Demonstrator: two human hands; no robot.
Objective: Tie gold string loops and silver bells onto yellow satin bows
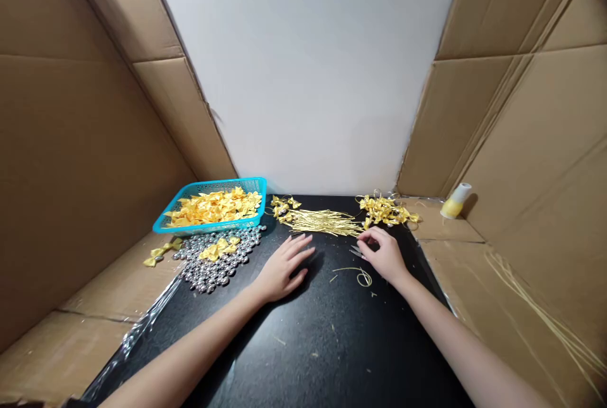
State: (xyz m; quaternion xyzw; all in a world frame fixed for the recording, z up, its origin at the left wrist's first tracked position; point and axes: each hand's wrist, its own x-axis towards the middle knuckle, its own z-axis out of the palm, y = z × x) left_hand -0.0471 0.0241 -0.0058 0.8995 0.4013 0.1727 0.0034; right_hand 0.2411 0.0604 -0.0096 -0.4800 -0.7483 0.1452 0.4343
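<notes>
My left hand (286,270) is palm down over the black table, its fingers spread and nothing in them. Just beyond its fingertips lies a bundle of gold cords (325,222). At the bundle's right end my right hand (385,257) has thumb and forefinger brought together; whatever is pinched there is too small to make out. A pointed metal tool (356,251), perhaps scissors, shows partly beneath that hand. Between the hands a loose curled gold cord (364,278) rests on the table. Yellow bows with cord loops (386,210) form a pile behind my right hand.
A blue basket (156,226) full of yellow bows (218,207) stands at the back left. Silver beads (208,275) spread before it, some bows on top. Cardboard walls (535,142) flank the table. A white-and-yellow bottle (456,200) stands right, with long cords (540,310) nearer me.
</notes>
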